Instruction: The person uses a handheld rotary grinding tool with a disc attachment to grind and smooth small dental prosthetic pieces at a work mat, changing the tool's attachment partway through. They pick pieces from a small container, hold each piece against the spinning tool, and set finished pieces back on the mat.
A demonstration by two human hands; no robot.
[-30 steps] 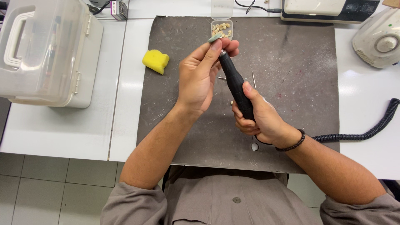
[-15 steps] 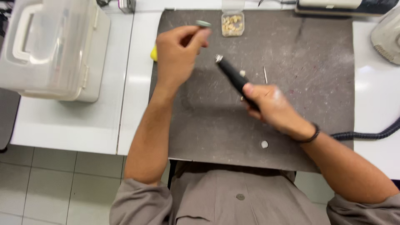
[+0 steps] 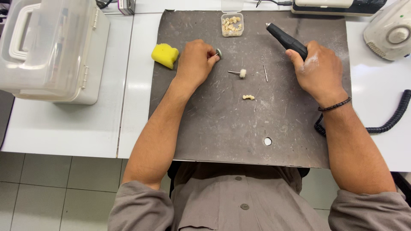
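My right hand grips a black rotary handpiece low over the dark work mat, its tip pointing to the far left. My left hand rests on the mat and pinches a small disc-headed bur between thumb and fingers. Between the hands lie a bur with a white felt tip, a thin metal pin and a small cream dental piece.
A small clear box of cream tooth pieces stands at the mat's far edge. A yellow sponge lies left of my left hand. A translucent plastic case fills the left. A coiled black cord and grey device sit right.
The hands have parted. My left hand went from the handpiece tip down to the mat with the small bur. My right hand carried the handpiece to the far right.
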